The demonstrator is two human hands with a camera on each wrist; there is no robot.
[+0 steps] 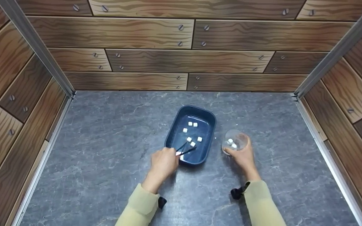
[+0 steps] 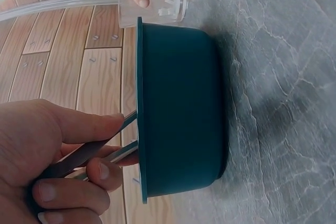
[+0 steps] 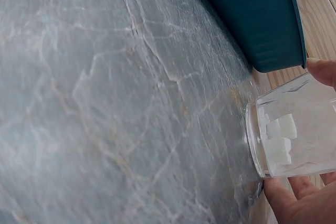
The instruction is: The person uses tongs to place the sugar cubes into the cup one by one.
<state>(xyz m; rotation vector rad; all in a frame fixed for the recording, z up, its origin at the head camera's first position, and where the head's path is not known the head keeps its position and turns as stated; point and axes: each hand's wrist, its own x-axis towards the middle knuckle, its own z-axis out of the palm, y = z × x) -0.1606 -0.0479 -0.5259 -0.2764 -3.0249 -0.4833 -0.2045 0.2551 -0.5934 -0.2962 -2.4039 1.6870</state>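
Note:
My left hand (image 1: 165,161) grips a pair of dark tongs (image 2: 79,158) at the near-left rim of a deep blue-green rectangular tub (image 1: 212,138). The tongs' tips reach down inside, spread apart on either side of a white cube (image 1: 193,144). Several more white cubes lie scattered on the tub's floor. To the right of the tub, my right hand (image 1: 243,153) holds a clear cup (image 3: 310,129) round its side, thumb and fingers on opposite walls. The cup stands upright on the grey surface with a few white cubes (image 3: 282,135) at its bottom.
Grey marbled flooring (image 1: 105,141) spreads around the tub and cup. Wood-patterned panels (image 1: 187,59) wall in the back and both sides, with metal posts (image 1: 341,47) at the corners. A tiny white crumb lies between tub and cup.

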